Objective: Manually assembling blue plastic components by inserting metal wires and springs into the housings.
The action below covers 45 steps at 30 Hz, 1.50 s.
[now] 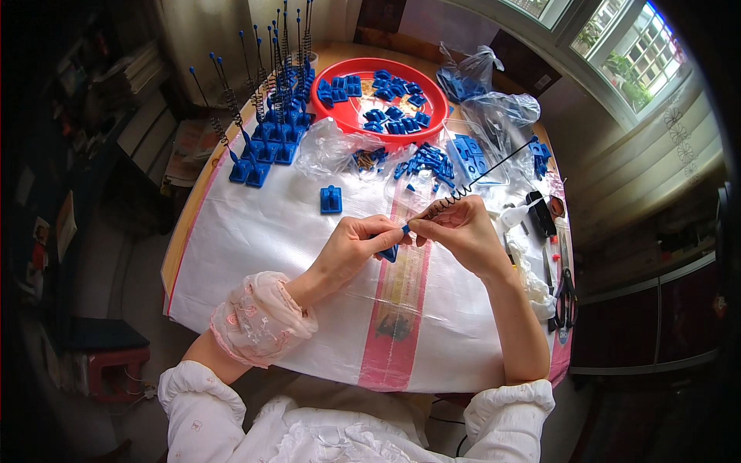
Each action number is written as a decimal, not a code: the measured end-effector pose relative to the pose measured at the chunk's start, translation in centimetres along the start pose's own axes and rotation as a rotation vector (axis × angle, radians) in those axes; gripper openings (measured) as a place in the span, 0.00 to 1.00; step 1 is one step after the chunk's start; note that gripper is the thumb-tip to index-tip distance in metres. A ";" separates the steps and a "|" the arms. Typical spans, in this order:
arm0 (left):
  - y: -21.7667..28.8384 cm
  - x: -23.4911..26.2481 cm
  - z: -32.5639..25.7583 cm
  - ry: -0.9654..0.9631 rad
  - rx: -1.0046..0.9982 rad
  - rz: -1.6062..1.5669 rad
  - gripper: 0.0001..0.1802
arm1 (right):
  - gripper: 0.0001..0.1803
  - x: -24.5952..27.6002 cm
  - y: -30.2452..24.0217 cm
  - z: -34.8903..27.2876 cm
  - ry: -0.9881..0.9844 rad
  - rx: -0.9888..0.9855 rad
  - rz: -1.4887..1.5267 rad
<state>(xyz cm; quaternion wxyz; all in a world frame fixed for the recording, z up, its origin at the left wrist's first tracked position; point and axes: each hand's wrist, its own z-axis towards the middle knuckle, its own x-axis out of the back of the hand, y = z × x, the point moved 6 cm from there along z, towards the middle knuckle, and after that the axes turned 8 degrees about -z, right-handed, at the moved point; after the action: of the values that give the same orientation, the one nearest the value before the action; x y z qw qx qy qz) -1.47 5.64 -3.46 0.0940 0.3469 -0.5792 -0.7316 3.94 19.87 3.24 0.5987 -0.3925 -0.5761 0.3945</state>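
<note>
My left hand (363, 241) is closed on a blue plastic base (390, 253), most of it hidden under the fingers. Close beside it, my right hand (457, 231) pinches the lower end of a black coil spring (449, 202), whose long straight rod slants up to the right. The fingertips of both hands meet at a small blue piece (406, 229) between the base and the spring. Whether the spring sits inside that piece I cannot tell. One loose blue base (331, 199) with a raised middle lies on the sheet just beyond my left hand.
Several blue bases with upright springs (266, 143) stand at the far left. A red basin (319, 108) holds blue parts. Small blue pieces (429, 163) are heaped before it, near clear plastic bags (328, 148). Black-handled scissors (567, 297) and a white bottle (515, 214) lie at right.
</note>
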 end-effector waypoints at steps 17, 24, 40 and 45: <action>0.4 -0.5 0.0 -0.022 0.019 0.022 0.12 | 0.06 0.2 -0.1 0.1 0.038 -0.007 0.056; 0.1 -0.3 0.1 -0.014 0.019 0.040 0.12 | 0.06 0.2 -0.1 0.1 0.026 -0.014 0.022; 0.4 0.0 -0.1 0.003 0.006 0.039 0.11 | 0.08 0.0 -0.3 0.0 0.001 -0.007 -0.012; -0.3 -0.1 0.1 -0.025 0.017 -0.045 0.15 | 0.07 0.1 -0.2 0.1 0.010 -0.007 -0.003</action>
<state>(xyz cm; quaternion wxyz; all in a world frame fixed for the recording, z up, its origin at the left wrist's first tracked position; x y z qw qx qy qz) -1.41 5.90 -3.66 0.0672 0.3513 -0.5787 -0.7329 3.89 19.93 3.50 0.6008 -0.3955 -0.5752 0.3895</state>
